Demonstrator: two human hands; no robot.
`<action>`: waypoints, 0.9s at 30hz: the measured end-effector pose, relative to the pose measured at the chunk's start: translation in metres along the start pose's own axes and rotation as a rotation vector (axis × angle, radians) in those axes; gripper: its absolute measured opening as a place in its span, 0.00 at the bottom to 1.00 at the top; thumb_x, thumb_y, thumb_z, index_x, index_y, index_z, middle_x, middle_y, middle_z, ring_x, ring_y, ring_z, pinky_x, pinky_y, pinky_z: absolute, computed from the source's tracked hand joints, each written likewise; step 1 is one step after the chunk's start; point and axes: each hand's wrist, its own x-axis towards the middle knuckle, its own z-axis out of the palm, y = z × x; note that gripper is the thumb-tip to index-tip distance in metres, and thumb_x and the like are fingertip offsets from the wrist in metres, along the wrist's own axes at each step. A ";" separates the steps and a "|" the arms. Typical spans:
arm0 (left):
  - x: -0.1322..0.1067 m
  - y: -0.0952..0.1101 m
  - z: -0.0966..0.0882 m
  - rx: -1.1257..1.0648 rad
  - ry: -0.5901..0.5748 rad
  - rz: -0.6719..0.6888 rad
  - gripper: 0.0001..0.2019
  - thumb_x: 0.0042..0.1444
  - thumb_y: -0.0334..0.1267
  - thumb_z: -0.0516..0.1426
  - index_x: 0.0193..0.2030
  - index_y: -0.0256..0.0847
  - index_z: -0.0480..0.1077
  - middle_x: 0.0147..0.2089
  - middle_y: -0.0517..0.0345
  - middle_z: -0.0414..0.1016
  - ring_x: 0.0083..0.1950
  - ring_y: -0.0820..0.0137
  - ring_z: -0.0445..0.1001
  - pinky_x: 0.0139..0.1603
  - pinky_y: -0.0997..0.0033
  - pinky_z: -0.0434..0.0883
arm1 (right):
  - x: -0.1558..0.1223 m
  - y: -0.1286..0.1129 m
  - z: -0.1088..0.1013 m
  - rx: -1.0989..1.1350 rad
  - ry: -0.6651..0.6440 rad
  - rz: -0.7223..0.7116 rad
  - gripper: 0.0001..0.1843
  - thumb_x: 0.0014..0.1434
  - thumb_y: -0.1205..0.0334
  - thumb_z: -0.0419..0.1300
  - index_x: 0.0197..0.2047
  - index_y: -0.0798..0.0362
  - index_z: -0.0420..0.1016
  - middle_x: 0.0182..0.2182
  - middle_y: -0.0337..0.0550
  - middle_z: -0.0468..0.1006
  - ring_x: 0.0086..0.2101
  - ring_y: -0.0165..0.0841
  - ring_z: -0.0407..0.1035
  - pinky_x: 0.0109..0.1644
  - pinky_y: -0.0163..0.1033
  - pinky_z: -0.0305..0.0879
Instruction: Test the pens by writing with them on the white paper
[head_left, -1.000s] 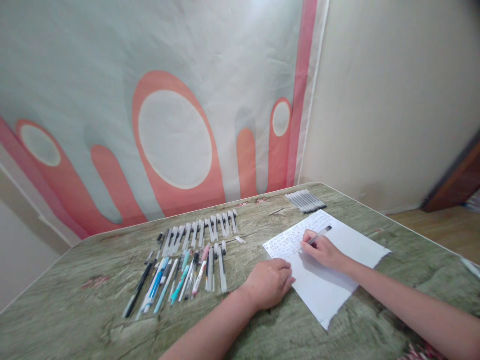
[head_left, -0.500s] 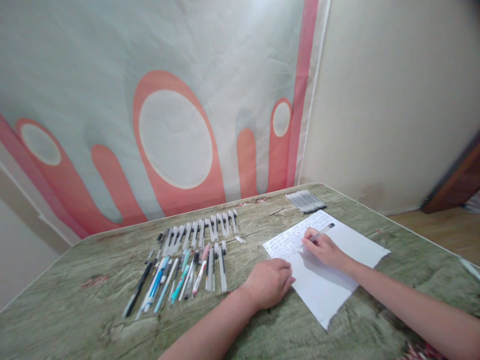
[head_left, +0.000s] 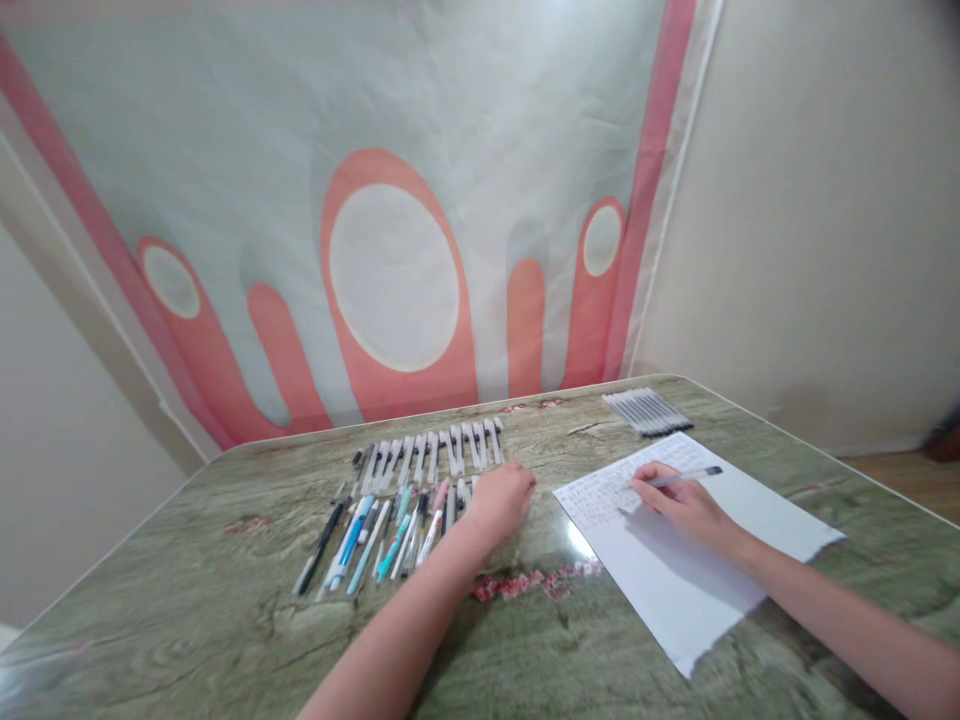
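My right hand [head_left: 684, 505] is closed round a clear pen [head_left: 686, 476] and rests on a white sheet of paper [head_left: 697, 560] whose far left part is covered with handwriting. My left hand [head_left: 501, 497] has its fingers curled and lies at the right end of the rows of pens [head_left: 397, 500], over a small white pen cap spot on the table. What its fingers hold is hidden. The front row has coloured pens; the back row [head_left: 431, 455] has white ones lined up side by side.
A bundle of clear pens [head_left: 649, 411] lies at the far right of the green marbled table [head_left: 225, 620], behind the paper. A cloth with pink and white shapes [head_left: 390, 270] hangs behind the table. A bare wall stands to the right.
My left hand has left the paper's edge and moved forward and left to the right end of the pen rows. The right hand still holds its pen on the paper. The view has shifted.
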 end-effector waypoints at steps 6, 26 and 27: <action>0.006 -0.042 -0.005 -0.047 -0.092 -0.316 0.10 0.49 0.33 0.51 0.35 0.39 0.72 0.38 0.49 0.74 0.42 0.64 0.71 0.44 0.68 0.65 | 0.017 -0.028 0.013 0.136 -0.191 -0.066 0.18 0.55 0.48 0.51 0.37 0.54 0.70 0.26 0.40 0.72 0.25 0.29 0.65 0.29 0.34 0.62; 0.017 -0.031 0.009 -0.153 -0.096 -0.525 0.09 0.44 0.31 0.53 0.30 0.34 0.74 0.34 0.40 0.75 0.37 0.60 0.73 0.37 0.68 0.65 | 0.084 -0.086 0.092 0.461 -0.161 -0.127 0.20 0.56 0.47 0.49 0.38 0.55 0.70 0.28 0.41 0.73 0.24 0.27 0.65 0.25 0.32 0.61; 0.017 -0.032 0.010 -0.155 -0.086 -0.529 0.09 0.44 0.31 0.53 0.29 0.35 0.74 0.33 0.41 0.75 0.37 0.61 0.73 0.37 0.69 0.65 | 0.084 -0.083 0.093 0.455 -0.153 -0.116 0.20 0.56 0.47 0.49 0.38 0.55 0.69 0.28 0.41 0.73 0.24 0.27 0.65 0.25 0.32 0.61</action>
